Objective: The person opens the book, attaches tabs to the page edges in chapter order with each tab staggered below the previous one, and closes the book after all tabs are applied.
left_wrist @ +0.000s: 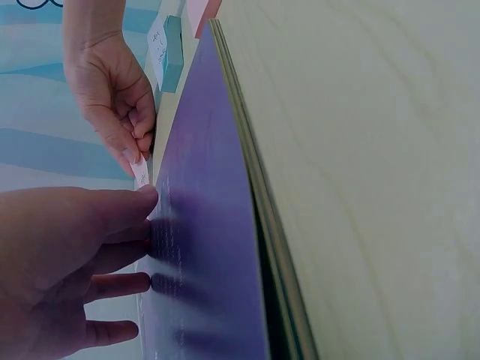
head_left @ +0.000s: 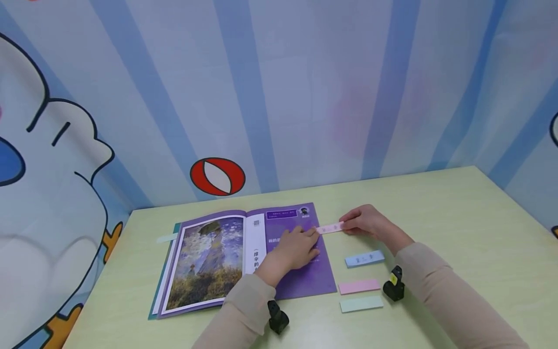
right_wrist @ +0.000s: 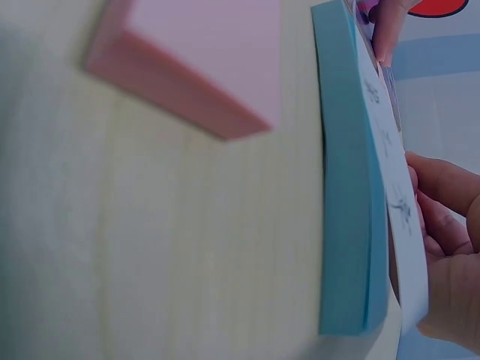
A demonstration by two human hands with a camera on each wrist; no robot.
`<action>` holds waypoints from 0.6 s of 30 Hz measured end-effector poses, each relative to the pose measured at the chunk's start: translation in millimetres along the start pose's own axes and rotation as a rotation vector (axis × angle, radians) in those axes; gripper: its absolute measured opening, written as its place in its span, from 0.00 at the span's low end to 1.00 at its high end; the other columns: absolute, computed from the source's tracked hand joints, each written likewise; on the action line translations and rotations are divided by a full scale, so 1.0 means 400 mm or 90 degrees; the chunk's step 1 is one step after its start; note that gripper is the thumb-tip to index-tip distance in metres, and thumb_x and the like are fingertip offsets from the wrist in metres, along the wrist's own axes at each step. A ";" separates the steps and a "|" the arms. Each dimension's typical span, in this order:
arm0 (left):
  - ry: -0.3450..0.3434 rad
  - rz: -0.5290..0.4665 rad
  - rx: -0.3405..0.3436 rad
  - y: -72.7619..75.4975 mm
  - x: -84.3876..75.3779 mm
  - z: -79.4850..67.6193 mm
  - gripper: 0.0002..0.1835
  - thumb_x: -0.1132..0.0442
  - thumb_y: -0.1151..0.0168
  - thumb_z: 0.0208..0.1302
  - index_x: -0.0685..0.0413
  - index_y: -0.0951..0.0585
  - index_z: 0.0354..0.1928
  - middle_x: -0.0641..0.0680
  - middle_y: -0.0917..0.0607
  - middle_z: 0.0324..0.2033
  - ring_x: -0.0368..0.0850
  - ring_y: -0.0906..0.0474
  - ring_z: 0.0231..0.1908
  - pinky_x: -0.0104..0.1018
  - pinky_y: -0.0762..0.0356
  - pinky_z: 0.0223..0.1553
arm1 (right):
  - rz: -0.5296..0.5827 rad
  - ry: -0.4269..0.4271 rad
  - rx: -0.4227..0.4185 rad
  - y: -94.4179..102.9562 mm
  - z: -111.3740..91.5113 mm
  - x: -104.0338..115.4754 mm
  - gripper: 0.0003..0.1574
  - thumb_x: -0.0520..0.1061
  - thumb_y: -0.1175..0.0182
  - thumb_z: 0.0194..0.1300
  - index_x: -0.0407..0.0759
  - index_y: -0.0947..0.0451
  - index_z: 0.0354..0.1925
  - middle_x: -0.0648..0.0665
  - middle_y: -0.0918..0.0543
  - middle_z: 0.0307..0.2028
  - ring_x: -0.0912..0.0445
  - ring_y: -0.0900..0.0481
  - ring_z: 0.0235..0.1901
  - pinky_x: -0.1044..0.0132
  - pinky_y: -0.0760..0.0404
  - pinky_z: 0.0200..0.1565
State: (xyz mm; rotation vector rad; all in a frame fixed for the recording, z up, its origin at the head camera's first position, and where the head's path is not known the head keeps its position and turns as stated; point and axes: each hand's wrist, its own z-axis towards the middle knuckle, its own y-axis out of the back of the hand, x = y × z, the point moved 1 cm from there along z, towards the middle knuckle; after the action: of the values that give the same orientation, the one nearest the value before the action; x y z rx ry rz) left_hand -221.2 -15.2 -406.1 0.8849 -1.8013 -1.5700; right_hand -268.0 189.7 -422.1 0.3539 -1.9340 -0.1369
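Note:
An open purple book (head_left: 305, 286) lies on the table, with a painting of a figure under a parasol on its left page. My left hand (head_left: 295, 248) rests on the right page, fingers extended; its thumb (left_wrist: 135, 204) is right by the near end of a pink sticky strip (head_left: 330, 228). The strip carries handwriting and sticks out past the page's right edge. At its outer end, my right hand (head_left: 368, 222) pinches it between thumb and fingers. Below the right hand sits a blue sticky-note pad (head_left: 364, 259), whose top sheet has writing and lifts at one end (right_wrist: 411, 277).
A pink sticky-note pad (head_left: 359, 286) and a pale green pad (head_left: 361, 304) lie in front of the blue one. A pale green tab (head_left: 167, 238) sticks out from the book's left side. Behind the table (head_left: 457, 232) hangs a striped cartoon backdrop (head_left: 301, 106).

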 end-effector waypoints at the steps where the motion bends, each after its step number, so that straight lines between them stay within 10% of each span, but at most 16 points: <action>1: 0.001 -0.004 -0.001 0.000 0.000 0.000 0.26 0.50 0.51 0.70 0.50 0.33 0.66 0.48 0.33 0.65 0.50 0.36 0.62 0.54 0.36 0.58 | 0.002 0.001 0.001 0.000 0.001 0.000 0.19 0.32 0.39 0.59 0.25 0.25 0.49 0.41 0.19 0.33 0.60 0.21 0.24 0.69 0.19 0.32; 18: 0.009 -0.073 0.053 0.008 0.022 -0.006 0.29 0.50 0.51 0.69 0.47 0.39 0.70 0.46 0.38 0.68 0.51 0.43 0.66 0.55 0.44 0.63 | 0.005 0.008 0.012 -0.003 0.004 -0.001 0.19 0.31 0.39 0.59 0.23 0.26 0.49 0.41 0.19 0.31 0.60 0.21 0.24 0.69 0.19 0.31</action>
State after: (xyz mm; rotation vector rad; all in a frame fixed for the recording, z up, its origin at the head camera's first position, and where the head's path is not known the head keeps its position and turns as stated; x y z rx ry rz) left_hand -225.0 -23.4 -402.6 1.0515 -1.8472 -1.5639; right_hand -269.1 188.4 -423.3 0.3581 -1.9251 -0.1116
